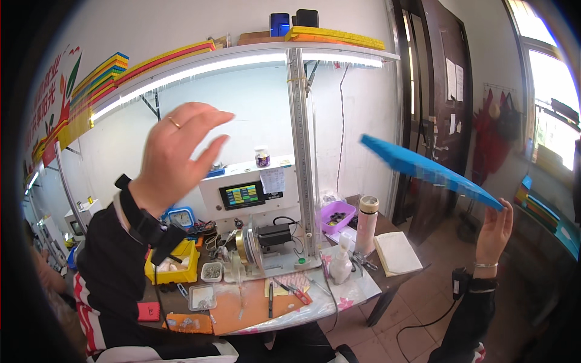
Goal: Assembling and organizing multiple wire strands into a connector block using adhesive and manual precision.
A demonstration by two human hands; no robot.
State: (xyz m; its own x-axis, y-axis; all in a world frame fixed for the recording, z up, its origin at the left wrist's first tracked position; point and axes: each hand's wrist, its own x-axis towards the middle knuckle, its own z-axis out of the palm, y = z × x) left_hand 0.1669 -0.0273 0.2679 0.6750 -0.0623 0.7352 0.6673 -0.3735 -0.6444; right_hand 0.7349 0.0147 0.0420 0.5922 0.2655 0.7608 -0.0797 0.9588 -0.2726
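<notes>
My right hand [495, 230] is at the right, its fingers closed on the near corner of a flat blue board [433, 172]. The board is held up in the air, tilted, with its far end reaching up and left in front of the door. My left hand [181, 148] is raised in front of the lit wall, thumb and fingers apart and slightly curled, with nothing visible between them. Below it stands a bench machine with a round brass-coloured wheel [249, 245] and a small touch screen [242, 195]. A tall metal column [298, 145] rises between my hands.
On the bench are a yellow bin [175, 266], a purple basket [336, 218], a pink flask [367, 225], a white bottle [341, 263], a white pad [398, 253] and several hand tools. Above, a shelf [242, 49] bears stacked coloured boards [339, 36].
</notes>
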